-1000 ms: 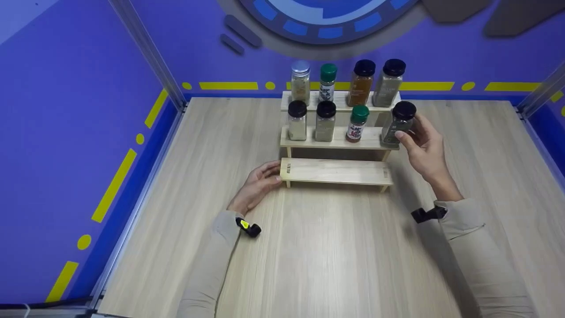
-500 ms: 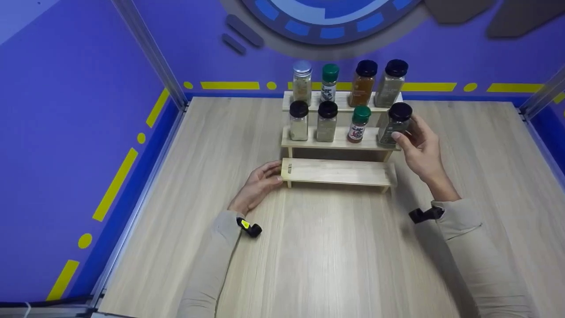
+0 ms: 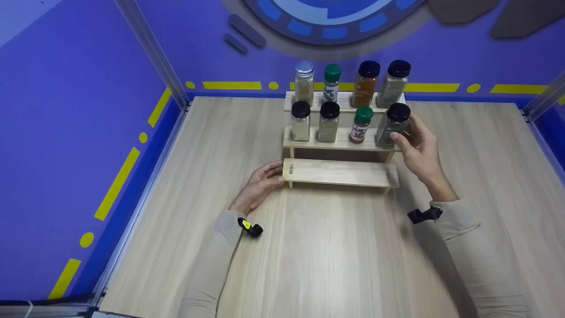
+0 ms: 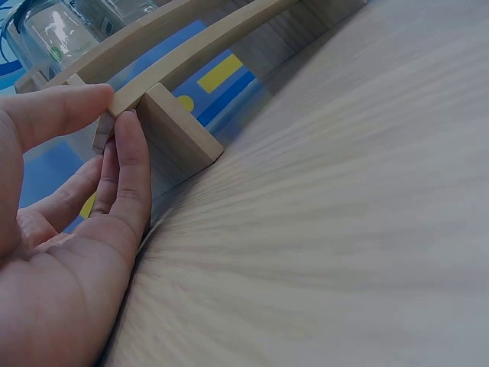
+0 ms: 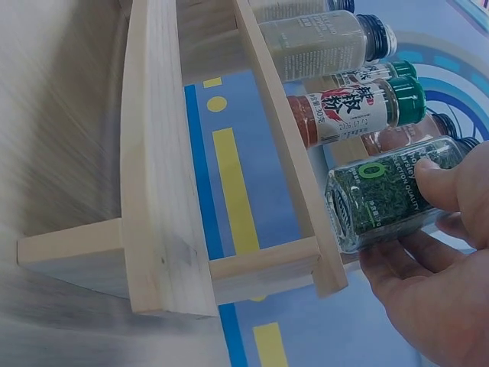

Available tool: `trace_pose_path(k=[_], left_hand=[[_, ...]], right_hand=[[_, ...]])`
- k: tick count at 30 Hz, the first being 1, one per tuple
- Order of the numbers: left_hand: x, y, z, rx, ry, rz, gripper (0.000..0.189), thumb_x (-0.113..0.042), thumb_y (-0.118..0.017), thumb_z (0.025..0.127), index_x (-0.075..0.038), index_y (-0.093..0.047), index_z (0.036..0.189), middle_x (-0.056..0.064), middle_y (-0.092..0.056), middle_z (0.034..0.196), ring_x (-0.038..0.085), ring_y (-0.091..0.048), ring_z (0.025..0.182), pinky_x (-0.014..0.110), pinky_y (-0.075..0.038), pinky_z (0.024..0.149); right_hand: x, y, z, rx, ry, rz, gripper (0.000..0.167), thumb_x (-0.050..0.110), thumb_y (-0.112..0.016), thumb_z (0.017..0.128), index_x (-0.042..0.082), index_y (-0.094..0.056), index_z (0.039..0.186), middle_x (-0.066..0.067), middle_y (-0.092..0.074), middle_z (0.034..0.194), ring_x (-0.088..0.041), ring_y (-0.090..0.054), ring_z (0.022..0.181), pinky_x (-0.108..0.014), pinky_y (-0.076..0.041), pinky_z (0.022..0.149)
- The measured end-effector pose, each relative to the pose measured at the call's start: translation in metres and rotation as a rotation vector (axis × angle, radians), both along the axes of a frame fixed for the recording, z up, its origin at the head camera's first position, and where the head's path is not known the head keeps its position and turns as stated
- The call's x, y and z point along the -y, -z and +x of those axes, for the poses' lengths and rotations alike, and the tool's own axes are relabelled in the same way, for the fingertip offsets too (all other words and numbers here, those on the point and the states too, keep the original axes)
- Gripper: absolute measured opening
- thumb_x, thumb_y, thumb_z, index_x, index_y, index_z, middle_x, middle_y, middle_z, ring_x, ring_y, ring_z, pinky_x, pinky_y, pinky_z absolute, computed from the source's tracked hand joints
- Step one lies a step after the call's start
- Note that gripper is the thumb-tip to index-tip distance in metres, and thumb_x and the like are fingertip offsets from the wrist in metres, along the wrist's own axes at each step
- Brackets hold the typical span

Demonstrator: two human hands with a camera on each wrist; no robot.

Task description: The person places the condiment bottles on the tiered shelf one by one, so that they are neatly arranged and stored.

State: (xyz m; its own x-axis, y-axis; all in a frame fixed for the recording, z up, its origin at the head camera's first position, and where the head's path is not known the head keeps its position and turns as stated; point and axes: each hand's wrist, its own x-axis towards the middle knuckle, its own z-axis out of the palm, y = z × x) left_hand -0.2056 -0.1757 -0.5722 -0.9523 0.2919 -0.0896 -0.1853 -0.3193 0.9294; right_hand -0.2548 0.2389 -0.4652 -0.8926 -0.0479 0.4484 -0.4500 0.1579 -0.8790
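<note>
My right hand (image 3: 421,152) grips a square glass spice jar (image 5: 382,193) of dried green herbs with a black lid. Its thumb lies on the near face and the fingers reach round the far side. The jar is at the right end of the middle step (image 3: 326,142) of a wooden spice rack, beside a green-capped jar of red powder (image 5: 348,111). At the rack's lower step (image 3: 340,172), my left hand (image 3: 262,183) pinches the left end. In the left wrist view, its thumb touches the edge from above and its fingertips touch from below.
Two black-lidded jars (image 3: 301,126) stand further left on the middle step. The top step (image 3: 342,104) holds a silver-lidded jar (image 3: 304,86), a small green-capped jar (image 3: 331,84) and two tall black-lidded jars (image 3: 366,86). A blue printed wall (image 3: 212,53) rises behind the table (image 3: 335,256).
My right hand has shifted the herb jar slightly left along the middle step, nearer to the green-capped jar. My left hand keeps its place on the lower step.
</note>
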Motion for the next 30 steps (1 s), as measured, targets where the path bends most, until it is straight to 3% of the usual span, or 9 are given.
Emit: trace_pose_path(k=[10,22,30], left_hand=[[0.0001,-0.0004,0.0002,0.017,0.000,-0.001,0.067,0.008,-0.063,0.097,0.009,-0.036,0.158,0.022,-0.049,0.154,0.019,-0.060,0.127,0.030,-0.055,0.108],[0.0008,-0.0007,-0.0002,0.010,0.005,-0.001,0.065,0.008,-0.062,0.098,0.010,-0.036,0.158,0.021,-0.051,0.152,0.018,-0.062,0.124,0.032,-0.055,0.110],[0.0004,-0.0010,0.0005,0.004,0.009,-0.003,0.065,0.007,-0.062,0.098,0.009,-0.038,0.158,0.014,-0.055,0.146,0.016,-0.060,0.126,0.028,-0.056,0.105]], right_hand=[[0.0022,0.0038,-0.0021,0.001,-0.001,-0.016,0.060,-0.008,-0.064,0.101,0.006,-0.050,0.158,-0.001,-0.067,0.140,-0.008,-0.065,0.128,-0.019,-0.052,0.107],[0.0039,0.0057,-0.0043,0.019,0.008,0.006,0.060,-0.008,-0.063,0.101,0.006,-0.050,0.158,-0.019,-0.064,0.146,-0.008,-0.064,0.129,-0.019,-0.052,0.107],[0.0049,0.0061,-0.0060,0.042,0.009,0.008,0.060,-0.006,-0.063,0.102,0.003,-0.047,0.159,-0.019,-0.059,0.152,-0.006,-0.061,0.132,-0.020,-0.049,0.112]])
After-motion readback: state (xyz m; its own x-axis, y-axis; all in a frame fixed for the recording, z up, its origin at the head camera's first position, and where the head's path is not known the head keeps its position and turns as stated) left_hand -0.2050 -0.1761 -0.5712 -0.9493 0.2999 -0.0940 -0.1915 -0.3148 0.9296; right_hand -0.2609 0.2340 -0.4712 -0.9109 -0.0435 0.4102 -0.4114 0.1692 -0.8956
